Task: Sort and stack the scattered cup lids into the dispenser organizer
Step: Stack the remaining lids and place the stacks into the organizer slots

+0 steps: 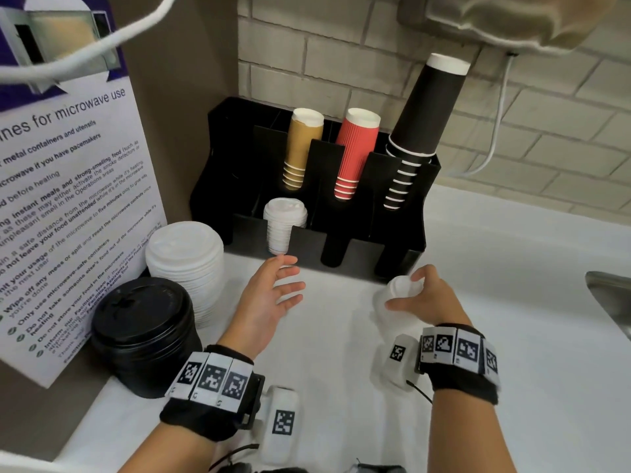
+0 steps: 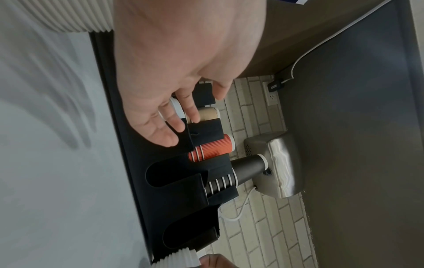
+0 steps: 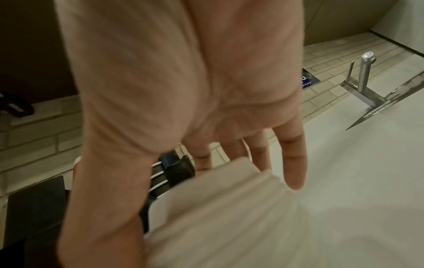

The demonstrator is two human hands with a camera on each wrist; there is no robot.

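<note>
right hand [image 1: 421,295] wrapped round a small white lid stack [image 1: 392,298], lying tilted just in front of the organizer [image 1: 345,257] | left hand [image 1: 269,295] empty, fingers spread, nearer the organizer's half-filled lid slot [image 1: 284,223] | empty slots sit straight beyond the right hand, so that hand's closer imo

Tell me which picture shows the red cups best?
The head view. There the red cups show whole and sharp, stacked upside down in the black organizer between the tan and black stacks. The left wrist view shows them sideways and small, partly behind a divider. The right wrist view does not show them; the right hand fills it.
</note>
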